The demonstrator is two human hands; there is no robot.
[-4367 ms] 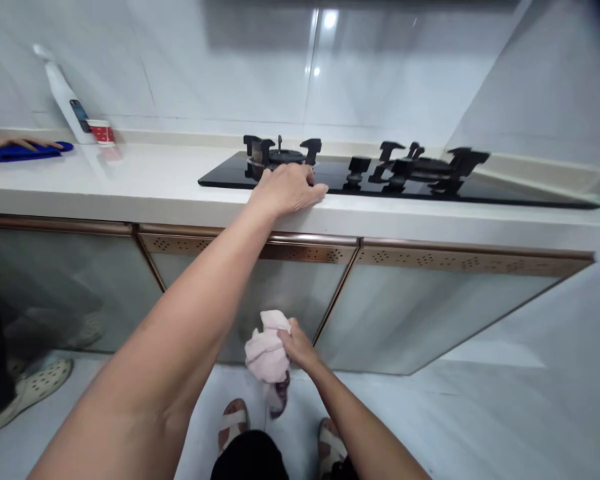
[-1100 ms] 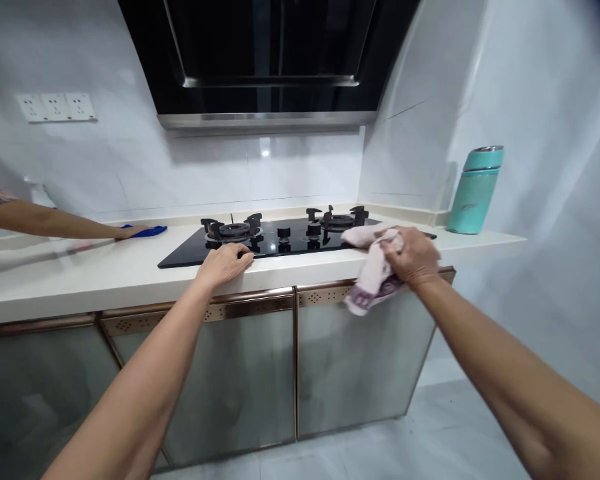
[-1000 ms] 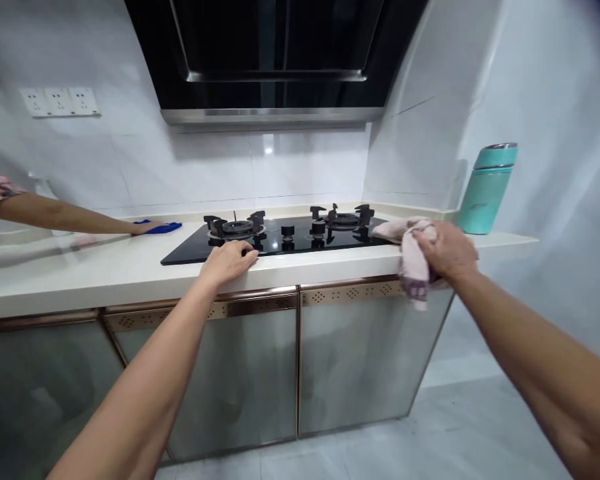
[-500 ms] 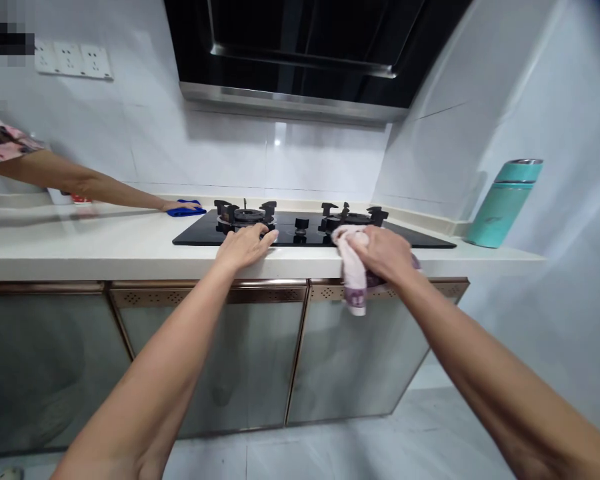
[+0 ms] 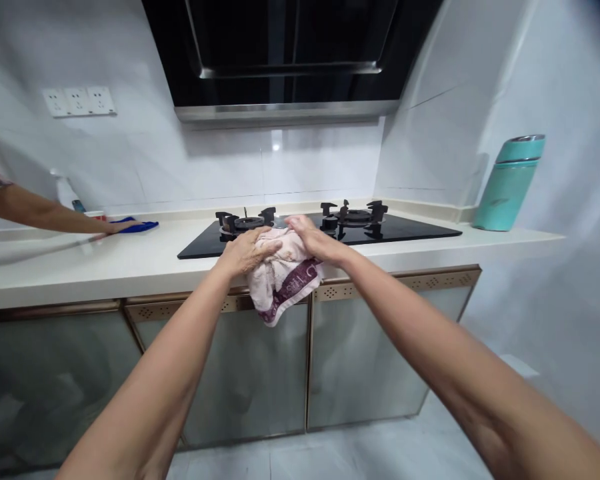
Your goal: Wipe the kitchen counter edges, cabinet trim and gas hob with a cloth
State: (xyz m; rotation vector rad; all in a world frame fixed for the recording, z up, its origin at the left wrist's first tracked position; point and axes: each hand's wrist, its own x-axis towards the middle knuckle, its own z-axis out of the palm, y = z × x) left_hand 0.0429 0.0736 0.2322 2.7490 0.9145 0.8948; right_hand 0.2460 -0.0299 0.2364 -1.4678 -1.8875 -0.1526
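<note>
A crumpled pale pink cloth with a dark purple patterned border [image 5: 283, 277] lies bunched over the front edge of a cream countertop [image 5: 130, 263], just before a black glass gas hob [image 5: 410, 230]. Its upper folds are gathered on the counter's lip, pinned beneath a left hand [image 5: 245, 250] and a right hand [image 5: 313, 240] that grip it from either side. The lower part droops over the edge, the purple-banded hem hanging loose against the bronze perforated trim of the cabinet fronts [image 5: 380, 288] below.
</note>
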